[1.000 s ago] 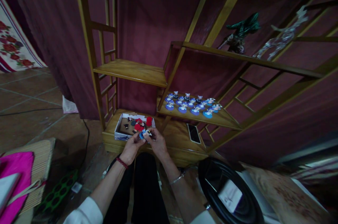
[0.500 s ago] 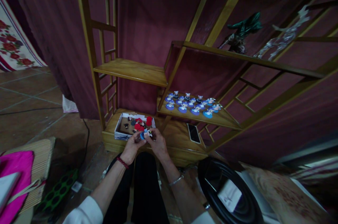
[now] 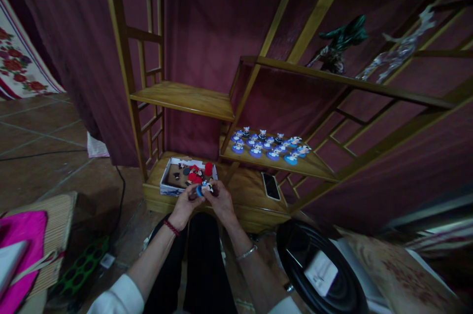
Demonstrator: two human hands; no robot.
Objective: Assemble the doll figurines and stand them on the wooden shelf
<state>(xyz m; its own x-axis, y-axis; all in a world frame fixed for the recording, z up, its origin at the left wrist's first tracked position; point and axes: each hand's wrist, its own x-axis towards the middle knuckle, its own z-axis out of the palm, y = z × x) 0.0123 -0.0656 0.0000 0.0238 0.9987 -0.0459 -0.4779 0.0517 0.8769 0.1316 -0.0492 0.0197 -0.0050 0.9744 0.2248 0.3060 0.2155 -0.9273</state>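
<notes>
Between my two hands is a small figurine (image 3: pixel 205 187) with a blue round base, white and dark on top. My left hand (image 3: pixel 187 203) grips it from the base side, and my right hand (image 3: pixel 220 200) pinches its other side. Just beyond my fingers stands a shallow cardboard box (image 3: pixel 173 189) with red and black figurines (image 3: pixel 195 174) lying loose in it. To the right, rows of small figurines (image 3: pixel 256 149) on purple and blue bases stand upright on a wooden shelf (image 3: pixel 314 167). My fingers partly hide the held figurine.
A phone (image 3: pixel 271 186) lies on the lower wooden ledge, right of my hands. Higher shelves hold a green sculpture (image 3: pixel 343 43) and a clear glass one (image 3: pixel 401 55). A black round object (image 3: pixel 332 264) is at my right. A bamboo-mat seat with pink cloth (image 3: pixel 27 240) is at left.
Almost nothing differs. The figurine has turned very slightly between my fingers, and both hands stay in the same place in front of the box.
</notes>
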